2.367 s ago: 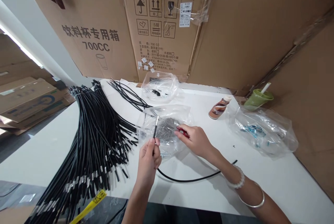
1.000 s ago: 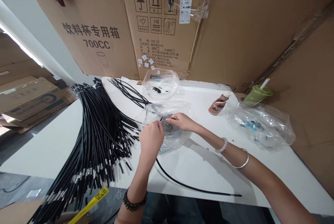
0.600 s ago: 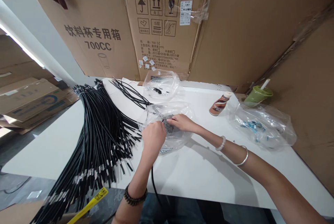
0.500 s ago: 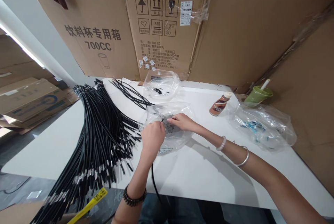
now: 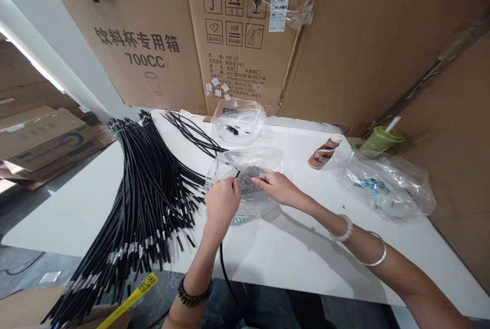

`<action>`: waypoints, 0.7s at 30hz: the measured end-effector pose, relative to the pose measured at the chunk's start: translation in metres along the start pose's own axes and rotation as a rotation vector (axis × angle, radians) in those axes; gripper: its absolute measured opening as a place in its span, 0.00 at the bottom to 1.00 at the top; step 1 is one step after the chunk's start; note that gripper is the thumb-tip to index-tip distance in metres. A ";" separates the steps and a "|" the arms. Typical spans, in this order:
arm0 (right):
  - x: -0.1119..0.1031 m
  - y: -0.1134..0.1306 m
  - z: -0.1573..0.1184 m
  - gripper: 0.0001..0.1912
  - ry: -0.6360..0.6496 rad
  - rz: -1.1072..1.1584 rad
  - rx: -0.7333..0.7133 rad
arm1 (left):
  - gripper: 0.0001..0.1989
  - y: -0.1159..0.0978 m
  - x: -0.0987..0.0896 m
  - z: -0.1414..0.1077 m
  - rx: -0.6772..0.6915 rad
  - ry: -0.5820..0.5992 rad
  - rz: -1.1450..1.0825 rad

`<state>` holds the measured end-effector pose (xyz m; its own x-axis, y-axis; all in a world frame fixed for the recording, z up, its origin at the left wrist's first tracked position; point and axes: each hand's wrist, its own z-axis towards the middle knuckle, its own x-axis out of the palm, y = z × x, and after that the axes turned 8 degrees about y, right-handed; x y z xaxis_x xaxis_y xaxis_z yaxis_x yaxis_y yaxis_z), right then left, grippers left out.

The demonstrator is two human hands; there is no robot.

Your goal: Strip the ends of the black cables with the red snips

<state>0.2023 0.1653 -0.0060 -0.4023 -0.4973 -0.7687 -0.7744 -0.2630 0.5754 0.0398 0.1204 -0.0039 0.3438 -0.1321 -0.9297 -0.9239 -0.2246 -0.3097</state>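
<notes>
My left hand (image 5: pixel 222 197) is closed around a black cable (image 5: pixel 225 267). The cable's short tip sticks up past my thumb, while its tail hangs below the hand over the table's front edge. My right hand (image 5: pixel 278 187) is pinched, thumb against fingers, a little to the right of that tip; whatever it holds is too small to make out. Both hands are over an open clear plastic bag (image 5: pixel 264 206) with a heap of small grey metal-looking parts (image 5: pixel 248 182) in it.
A thick bundle of black cables (image 5: pixel 149 196) covers the left of the white table (image 5: pixel 306 262). Behind lies another clear bag (image 5: pixel 248 123) with small black pieces. To the right are a brown bottle (image 5: pixel 324 152), a green cup (image 5: pixel 381 141) and a bag with blue bits (image 5: pixel 386 188). Cardboard (image 5: pixel 367 48) stands behind.
My right hand has drawn away to the right from the cable tip, widening the gap between my hands. My left hand keeps its grip on the cable. The view has shifted slightly.
</notes>
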 end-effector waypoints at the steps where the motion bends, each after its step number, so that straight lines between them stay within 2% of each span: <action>1: 0.002 0.000 0.004 0.26 0.008 0.003 -0.006 | 0.21 -0.001 0.000 -0.001 0.003 -0.003 0.004; 8: 0.003 -0.001 0.020 0.24 0.004 -0.048 0.005 | 0.21 -0.002 0.002 -0.003 0.010 -0.024 0.067; 15: -0.013 0.009 0.016 0.22 0.043 -0.130 0.039 | 0.21 -0.003 0.000 -0.006 0.024 -0.028 0.156; 21: -0.022 0.011 0.021 0.25 0.098 -0.144 0.034 | 0.20 -0.006 -0.002 -0.006 0.049 -0.005 0.200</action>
<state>0.1920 0.1901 0.0114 -0.2381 -0.5354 -0.8103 -0.8374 -0.3095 0.4505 0.0460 0.1159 0.0007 0.1522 -0.1646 -0.9745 -0.9808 -0.1470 -0.1283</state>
